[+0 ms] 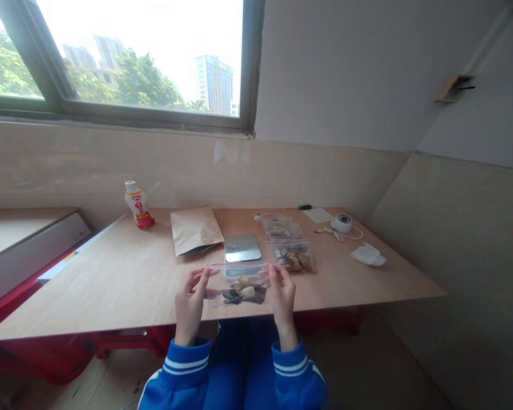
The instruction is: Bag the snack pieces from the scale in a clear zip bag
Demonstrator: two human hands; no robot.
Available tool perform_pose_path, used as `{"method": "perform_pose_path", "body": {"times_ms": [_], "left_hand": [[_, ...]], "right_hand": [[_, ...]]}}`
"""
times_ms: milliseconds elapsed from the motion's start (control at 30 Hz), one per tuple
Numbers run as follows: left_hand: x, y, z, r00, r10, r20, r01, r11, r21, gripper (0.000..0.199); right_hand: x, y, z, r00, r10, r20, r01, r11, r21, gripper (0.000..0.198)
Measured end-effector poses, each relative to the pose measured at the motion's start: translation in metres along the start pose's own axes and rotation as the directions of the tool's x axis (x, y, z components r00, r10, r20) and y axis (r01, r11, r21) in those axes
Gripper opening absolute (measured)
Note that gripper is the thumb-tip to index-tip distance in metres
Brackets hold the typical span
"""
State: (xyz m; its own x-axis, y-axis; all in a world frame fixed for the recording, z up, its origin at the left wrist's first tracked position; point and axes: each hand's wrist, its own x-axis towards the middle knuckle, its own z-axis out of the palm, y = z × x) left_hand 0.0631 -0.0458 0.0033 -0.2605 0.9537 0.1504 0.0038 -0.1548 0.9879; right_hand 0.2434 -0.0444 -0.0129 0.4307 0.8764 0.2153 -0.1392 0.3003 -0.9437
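Between my two hands is a clear zip bag (244, 290) with a red strip along its top edge. Dark and pale dried pieces lie inside it. My left hand (191, 302) pinches its upper left corner, and my right hand (282, 296) pinches the upper right corner. Just behind the bag sits a kitchen scale (242, 248) with a shiny plate, its front partly seen through the plastic. Right of the scale, several filled zip bags (294, 256) lie in an overlapping row. A brown paper pouch (196, 230) lies to the scale's left.
A white and red bottle (139, 206) stands at the back left of the wooden table (123, 285). On the right are a small white fan-like device (341, 222) with a cable, a crumpled tissue (368, 255), a paper sheet (317, 215) and a green-handled tool (305, 207).
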Motion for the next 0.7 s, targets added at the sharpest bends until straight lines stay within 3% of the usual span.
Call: {"method": "perform_pose_path", "body": {"times_ms": [433, 567, 700], "left_hand": [[-0.0030, -0.0017, 0.0041, 0.987, 0.133, -0.088, -0.129, 0.990, 0.048, 0.033], [0.0001, -0.0030, 0.0045, 0.990, 0.128, -0.052, -0.126, 0.991, 0.042, 0.034], [0.0021, -0.0038, 0.0036, 0.992, 0.113, -0.058, -0.112, 0.994, 0.020, 0.031]], "right_hand": [[0.0016, 0.0048, -0.0031, 0.997, -0.065, -0.039, 0.066, 0.997, 0.038, 0.023], [0.0017, 0.0058, 0.0001, 0.999, -0.015, -0.036, 0.020, 0.990, 0.143, 0.023], [0.0016, 0.0059, 0.0019, 1.000, 0.026, 0.003, -0.027, 0.989, 0.143, 0.030]]}}
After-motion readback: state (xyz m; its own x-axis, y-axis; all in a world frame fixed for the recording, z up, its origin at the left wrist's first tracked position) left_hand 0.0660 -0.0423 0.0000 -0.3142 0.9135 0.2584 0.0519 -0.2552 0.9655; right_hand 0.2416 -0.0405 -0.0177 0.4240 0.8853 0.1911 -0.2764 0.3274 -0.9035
